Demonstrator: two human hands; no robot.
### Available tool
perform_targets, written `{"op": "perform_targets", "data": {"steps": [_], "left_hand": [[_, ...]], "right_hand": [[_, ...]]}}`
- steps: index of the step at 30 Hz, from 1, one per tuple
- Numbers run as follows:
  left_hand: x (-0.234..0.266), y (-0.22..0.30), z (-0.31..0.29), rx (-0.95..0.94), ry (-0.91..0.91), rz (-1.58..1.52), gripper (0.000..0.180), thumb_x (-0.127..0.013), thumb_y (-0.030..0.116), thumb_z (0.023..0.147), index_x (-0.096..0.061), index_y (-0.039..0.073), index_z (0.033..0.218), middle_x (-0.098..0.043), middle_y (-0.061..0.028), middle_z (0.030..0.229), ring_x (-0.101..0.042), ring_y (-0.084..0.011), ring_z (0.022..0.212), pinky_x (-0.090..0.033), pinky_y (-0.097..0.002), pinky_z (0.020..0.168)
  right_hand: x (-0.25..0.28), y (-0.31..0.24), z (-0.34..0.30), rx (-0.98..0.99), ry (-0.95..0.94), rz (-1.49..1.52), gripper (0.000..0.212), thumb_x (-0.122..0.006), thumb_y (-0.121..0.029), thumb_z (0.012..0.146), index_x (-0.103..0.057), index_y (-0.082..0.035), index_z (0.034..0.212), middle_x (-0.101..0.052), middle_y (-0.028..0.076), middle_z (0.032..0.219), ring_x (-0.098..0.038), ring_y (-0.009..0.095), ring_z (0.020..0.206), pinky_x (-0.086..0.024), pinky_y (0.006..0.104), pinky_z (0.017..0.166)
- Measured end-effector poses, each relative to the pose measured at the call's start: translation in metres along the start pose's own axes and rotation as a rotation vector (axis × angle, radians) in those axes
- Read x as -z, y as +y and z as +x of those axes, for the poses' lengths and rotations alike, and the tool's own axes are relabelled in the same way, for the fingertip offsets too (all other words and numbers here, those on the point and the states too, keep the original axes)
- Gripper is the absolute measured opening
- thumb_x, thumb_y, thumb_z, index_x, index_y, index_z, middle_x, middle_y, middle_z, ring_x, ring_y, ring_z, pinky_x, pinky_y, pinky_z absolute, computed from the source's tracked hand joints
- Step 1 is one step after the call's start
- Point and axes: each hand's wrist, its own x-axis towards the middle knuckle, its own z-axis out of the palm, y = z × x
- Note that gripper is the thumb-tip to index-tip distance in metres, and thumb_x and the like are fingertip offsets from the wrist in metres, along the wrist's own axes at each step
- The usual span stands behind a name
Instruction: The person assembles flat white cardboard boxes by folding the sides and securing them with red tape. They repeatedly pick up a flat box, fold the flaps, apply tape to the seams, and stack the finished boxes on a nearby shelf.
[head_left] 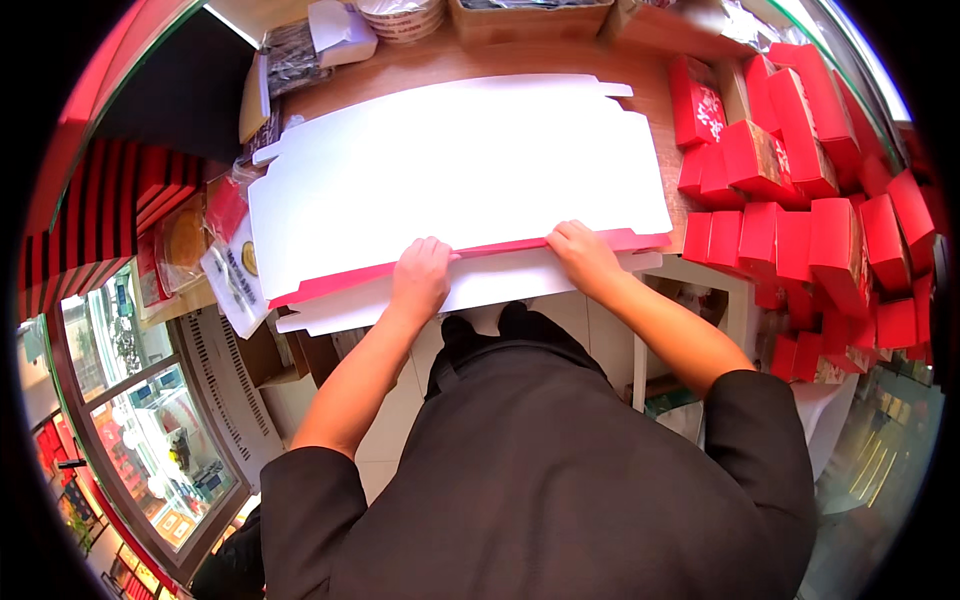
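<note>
A large flat cardboard box blank (455,170), white on its upper face with notched side tabs, lies across the table in front of me. Along its near edge a red strip (345,282) is folded up, and a white flap reaches past the table edge toward my body. My left hand (422,277) grips this folded edge left of the middle, its fingers curled over the red strip. Farther right, my right hand (583,257) grips the same edge with bent fingers on top. Both thumbs are mostly hidden.
Several red boxes (760,160) are piled along the right side of the brown table (655,90). At the back are an open carton (530,20) and a round tub (402,20). Plastic packets (232,270) and red-and-black striped boxes (100,215) sit at the left.
</note>
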Motion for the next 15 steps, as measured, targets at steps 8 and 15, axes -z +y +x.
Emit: {"op": "perform_targets", "data": {"steps": [8, 15], "left_hand": [[-0.040, 0.053, 0.041, -0.046, 0.031, 0.026, 0.018, -0.065, 0.022, 0.085, -0.055, 0.007, 0.081, -0.053, -0.0084, 0.079, -0.053, -0.0262, 0.075, -0.045, -0.0372, 0.066], [-0.034, 0.060, 0.038, -0.005, 0.026, -0.005, 0.016, -0.065, 0.019, 0.083, -0.055, 0.007, 0.078, -0.053, -0.0084, 0.076, -0.054, -0.0274, 0.073, -0.044, -0.0381, 0.064]], "right_hand": [[0.005, 0.008, -0.009, 0.018, 0.053, 0.086, 0.008, -0.059, -0.003, 0.080, -0.059, -0.002, 0.087, -0.057, 0.013, 0.087, -0.056, 0.031, 0.087, -0.048, 0.0389, 0.075], [0.036, 0.071, -0.048, -0.095, 0.093, 0.060, 0.007, -0.061, -0.004, 0.079, -0.060, -0.002, 0.086, -0.058, 0.012, 0.085, -0.057, 0.030, 0.087, -0.049, 0.0393, 0.075]]}}
